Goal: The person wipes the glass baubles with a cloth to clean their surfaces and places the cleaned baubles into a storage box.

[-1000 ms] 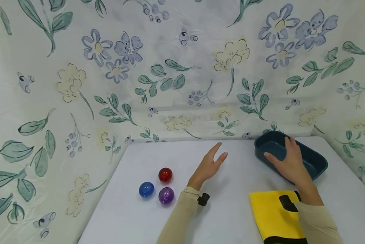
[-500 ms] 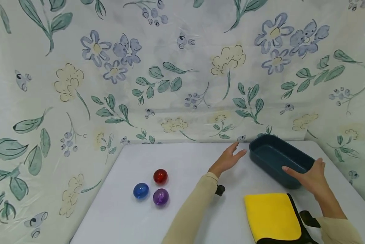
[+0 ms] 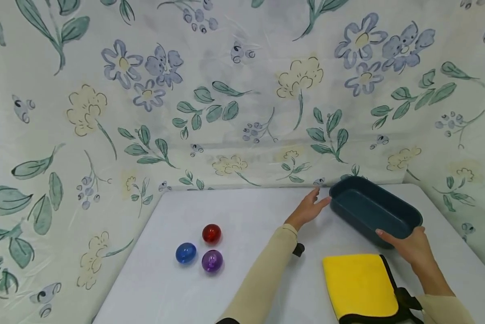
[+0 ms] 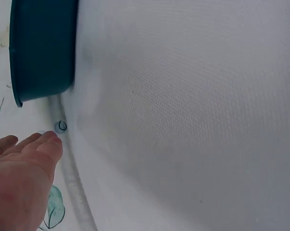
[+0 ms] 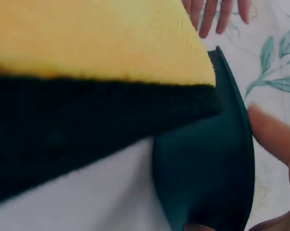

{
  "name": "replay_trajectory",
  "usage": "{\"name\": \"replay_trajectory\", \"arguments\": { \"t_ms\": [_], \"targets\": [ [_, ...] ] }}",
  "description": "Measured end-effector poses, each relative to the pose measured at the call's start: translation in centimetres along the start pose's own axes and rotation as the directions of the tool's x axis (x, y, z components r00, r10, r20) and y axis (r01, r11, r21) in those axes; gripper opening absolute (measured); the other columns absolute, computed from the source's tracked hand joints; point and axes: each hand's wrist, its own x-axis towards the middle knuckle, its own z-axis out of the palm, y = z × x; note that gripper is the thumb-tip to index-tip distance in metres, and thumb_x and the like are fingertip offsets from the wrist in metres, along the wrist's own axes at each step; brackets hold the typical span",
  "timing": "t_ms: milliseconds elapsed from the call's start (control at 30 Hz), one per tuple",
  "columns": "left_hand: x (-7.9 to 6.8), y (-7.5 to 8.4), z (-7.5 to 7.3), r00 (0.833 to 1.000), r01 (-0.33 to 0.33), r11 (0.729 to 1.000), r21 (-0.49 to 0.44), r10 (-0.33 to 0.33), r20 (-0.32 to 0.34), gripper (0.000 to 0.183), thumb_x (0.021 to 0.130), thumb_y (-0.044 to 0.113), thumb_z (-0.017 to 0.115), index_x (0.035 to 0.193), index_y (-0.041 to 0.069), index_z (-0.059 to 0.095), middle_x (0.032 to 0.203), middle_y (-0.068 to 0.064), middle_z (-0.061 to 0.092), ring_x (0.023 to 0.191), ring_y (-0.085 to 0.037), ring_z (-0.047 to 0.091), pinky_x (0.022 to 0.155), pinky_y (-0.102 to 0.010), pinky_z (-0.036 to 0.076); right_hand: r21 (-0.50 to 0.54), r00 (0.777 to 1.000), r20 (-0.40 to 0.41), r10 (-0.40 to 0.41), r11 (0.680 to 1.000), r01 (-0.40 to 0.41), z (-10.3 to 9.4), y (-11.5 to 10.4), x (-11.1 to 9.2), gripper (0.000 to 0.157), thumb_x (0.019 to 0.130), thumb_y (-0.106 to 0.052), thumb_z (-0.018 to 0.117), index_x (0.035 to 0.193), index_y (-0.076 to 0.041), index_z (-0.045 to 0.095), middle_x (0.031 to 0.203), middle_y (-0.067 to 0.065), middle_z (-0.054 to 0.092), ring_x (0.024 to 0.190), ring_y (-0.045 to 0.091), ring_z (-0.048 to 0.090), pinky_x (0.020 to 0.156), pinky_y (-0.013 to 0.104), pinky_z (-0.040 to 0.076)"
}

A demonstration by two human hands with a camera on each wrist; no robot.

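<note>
A dark teal rectangular tub (image 3: pixel 372 207) with rounded corners stands at the back right of the white table. My right hand (image 3: pixel 414 249) holds its near right end, the thumb at the near side and the fingers around the corner. In the right wrist view the thumb (image 5: pixel 272 132) lies against the tub's rim, and a fingertip shows at the bottom edge. My left hand (image 3: pixel 307 211) is beside the tub's far left end, fingers extended. A gap shows between that hand (image 4: pixel 27 178) and the tub (image 4: pixel 44 48) in the left wrist view.
A folded yellow cloth (image 3: pixel 357 285) with black edging lies in front of the tub, by the right wrist. On the left are a red ball (image 3: pixel 212 234), a blue ball (image 3: pixel 186 253) and a purple ball (image 3: pixel 212 261). Floral fabric (image 3: pixel 242 112) hangs behind the table.
My right hand has moved from above the tub to its near right end and taken hold there. My left hand has reached rightward to the tub's left end. The tub stays put.
</note>
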Motion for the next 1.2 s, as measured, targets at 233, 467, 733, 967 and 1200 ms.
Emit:
{"name": "replay_trajectory", "arguments": {
  "t_ms": [233, 467, 733, 967, 1200],
  "targets": [
    [0.3, 0.3, 0.8, 1.000, 0.022, 1.000, -0.016, -0.022, 0.006, 0.080, 0.101, 0.060, 0.055, 0.165, 0.021, 0.027, 0.170, 0.000, 0.033, 0.156, -0.022, 0.036, 0.126, -0.045, 0.036, -0.103, 0.993, 0.053, -0.104, 0.989, 0.109, -0.7, 0.4, 0.1, 0.118, 0.097, -0.053, 0.063, 0.154, 0.021, -0.009, 0.157, 0.052, 0.009, 0.143, 0.065, 0.025, 0.116, 0.071, 0.035],
    [0.4, -0.1, 1.4, 0.997, 0.073, 0.997, -0.005, -0.073, -0.015, 0.092, 0.094, 0.061, 0.065, 0.166, 0.023, 0.023, 0.173, -0.001, 0.027, 0.159, -0.024, 0.030, 0.128, -0.050, 0.031, -0.142, 0.977, 0.180, -0.117, 0.979, 0.143, -1.2, 0.5, 0.6, 0.117, 0.100, -0.055, 0.059, 0.151, 0.023, -0.011, 0.157, 0.051, 0.002, 0.147, 0.065, 0.018, 0.117, 0.071, 0.033],
    [0.5, -0.3, 1.5, 1.000, 0.005, 1.000, -0.005, -0.005, 0.019, 0.104, 0.083, 0.040, 0.086, 0.166, 0.025, 0.024, 0.172, 0.001, 0.030, 0.157, -0.023, 0.032, 0.127, -0.049, 0.034, -0.153, 0.963, 0.135, -0.233, 0.955, 0.253, -1.4, 1.1, 1.1, 0.117, 0.100, -0.047, 0.064, 0.151, 0.021, -0.016, 0.155, 0.053, 0.006, 0.144, 0.068, 0.021, 0.115, 0.073, 0.033],
    [0.2, -0.7, 1.3, 0.999, -0.024, 1.000, 0.005, 0.024, 0.022, 0.102, 0.083, 0.036, 0.088, 0.164, 0.027, 0.028, 0.170, 0.003, 0.034, 0.156, -0.021, 0.034, 0.127, -0.048, 0.034, -0.149, 0.954, 0.155, -0.257, 0.948, 0.280, -1.3, 1.1, 1.2, 0.125, 0.094, -0.046, 0.073, 0.152, 0.021, -0.014, 0.155, 0.053, 0.011, 0.144, 0.067, 0.023, 0.113, 0.074, 0.035],
    [-0.2, -0.6, 1.0, 1.000, -0.025, 1.000, 0.003, 0.025, 0.002, 0.102, 0.082, 0.036, 0.088, 0.164, 0.025, 0.029, 0.169, 0.001, 0.035, 0.156, -0.022, 0.035, 0.127, -0.048, 0.034, -0.131, 0.942, 0.138, -0.307, 0.937, 0.324, -1.1, 1.0, 1.2, 0.117, 0.093, -0.040, 0.076, 0.155, 0.021, -0.002, 0.154, 0.052, 0.020, 0.140, 0.065, 0.031, 0.110, 0.073, 0.039]
  ]
}}
